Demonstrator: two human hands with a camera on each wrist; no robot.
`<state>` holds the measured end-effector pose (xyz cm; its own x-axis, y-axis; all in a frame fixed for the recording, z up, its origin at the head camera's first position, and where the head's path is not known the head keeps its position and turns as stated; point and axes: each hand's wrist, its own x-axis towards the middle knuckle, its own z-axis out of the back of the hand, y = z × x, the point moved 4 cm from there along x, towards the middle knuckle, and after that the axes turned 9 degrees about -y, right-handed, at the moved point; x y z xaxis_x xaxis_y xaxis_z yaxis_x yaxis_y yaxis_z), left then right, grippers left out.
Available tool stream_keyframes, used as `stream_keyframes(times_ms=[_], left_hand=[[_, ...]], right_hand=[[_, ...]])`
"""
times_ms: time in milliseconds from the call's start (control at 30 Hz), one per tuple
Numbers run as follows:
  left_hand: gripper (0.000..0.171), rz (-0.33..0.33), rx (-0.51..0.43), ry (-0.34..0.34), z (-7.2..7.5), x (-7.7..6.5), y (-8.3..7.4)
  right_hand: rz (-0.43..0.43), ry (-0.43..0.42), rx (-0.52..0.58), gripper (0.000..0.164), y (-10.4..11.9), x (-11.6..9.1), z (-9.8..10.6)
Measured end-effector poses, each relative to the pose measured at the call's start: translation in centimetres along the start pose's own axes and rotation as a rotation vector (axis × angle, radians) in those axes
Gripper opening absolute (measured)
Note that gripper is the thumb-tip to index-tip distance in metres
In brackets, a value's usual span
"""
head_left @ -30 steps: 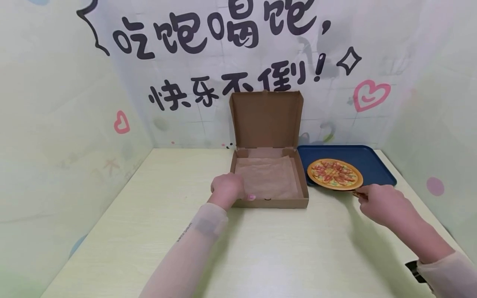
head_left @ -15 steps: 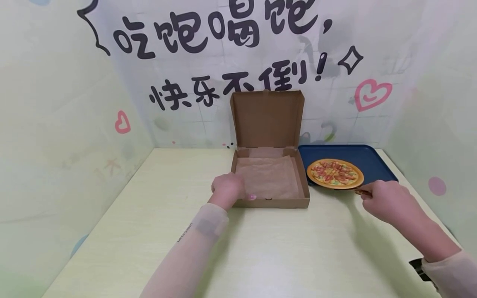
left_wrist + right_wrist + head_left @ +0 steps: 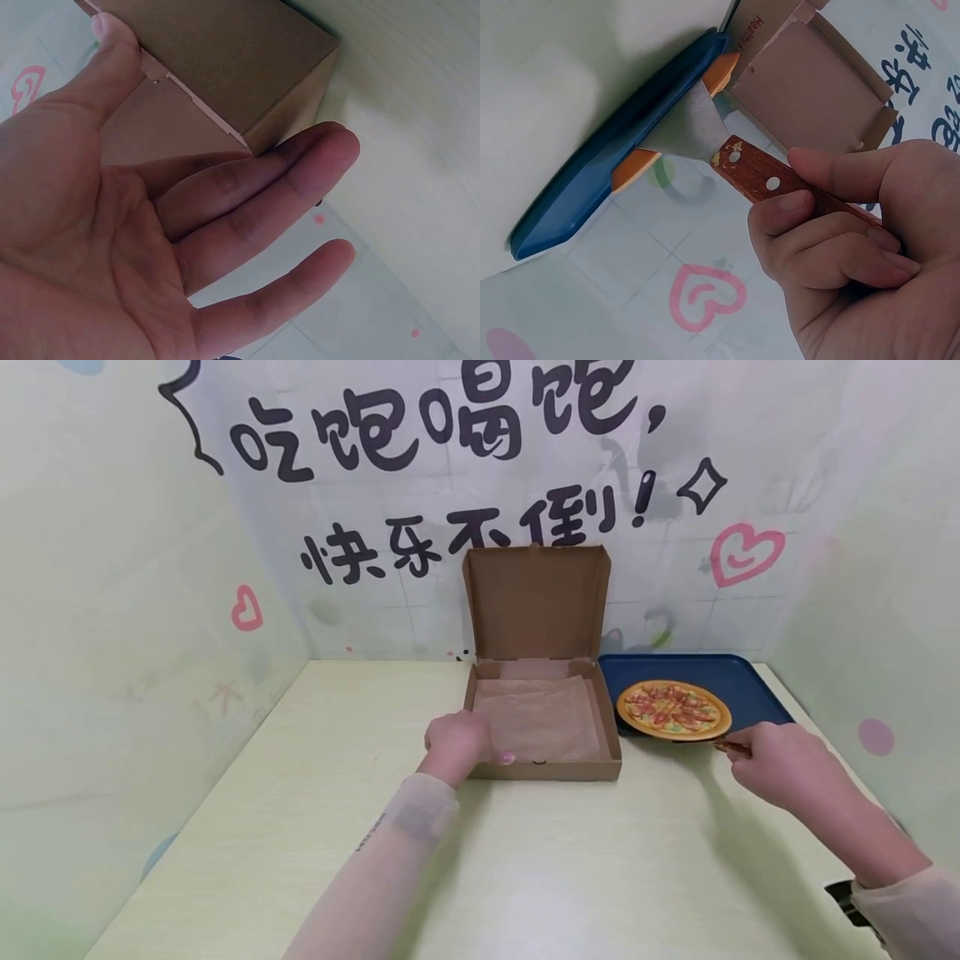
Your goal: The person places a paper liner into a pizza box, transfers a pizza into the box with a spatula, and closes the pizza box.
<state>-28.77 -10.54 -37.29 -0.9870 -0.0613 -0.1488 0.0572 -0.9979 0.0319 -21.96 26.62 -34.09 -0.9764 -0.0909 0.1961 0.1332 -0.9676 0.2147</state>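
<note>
Metal spatula point(image 3: 739, 161) underlying pizza point(image 3: 673, 710) near tabletop's point(image 3: 570, 877) far right corner, right hand point(image 3: 787, 772) grasping handle point(image 3: 756, 171), likely surest hold; pizza seeming light, stiff, slippery; relaxed left hand point(image 3: 459, 743) touching cardboard box point(image 3: 573, 770).

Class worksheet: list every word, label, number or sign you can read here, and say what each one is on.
"吃饱喝饱," on the back wall, upper line.
"快乐不倒!" on the same wall, lower line.
"Healthy", then an unclear character, on the cardboard box, right wrist view.
Lettering on the left sleeve: too small and blurred to read.
</note>
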Motion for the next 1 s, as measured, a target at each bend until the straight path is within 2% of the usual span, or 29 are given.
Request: stream_keyframes(times_ms=[567,1000], left_hand=[[0.076,0.000,0.007,-0.009,-0.3,0.1,0.1],[0.075,0.004,0.003,-0.006,-0.3,0.1,0.0]], right_hand=[[0.051,-0.046,0.009,0.032,0.6,0.4,2.5],[0.084,-0.059,0.006,0.034,3.2,0.2,4.4]])
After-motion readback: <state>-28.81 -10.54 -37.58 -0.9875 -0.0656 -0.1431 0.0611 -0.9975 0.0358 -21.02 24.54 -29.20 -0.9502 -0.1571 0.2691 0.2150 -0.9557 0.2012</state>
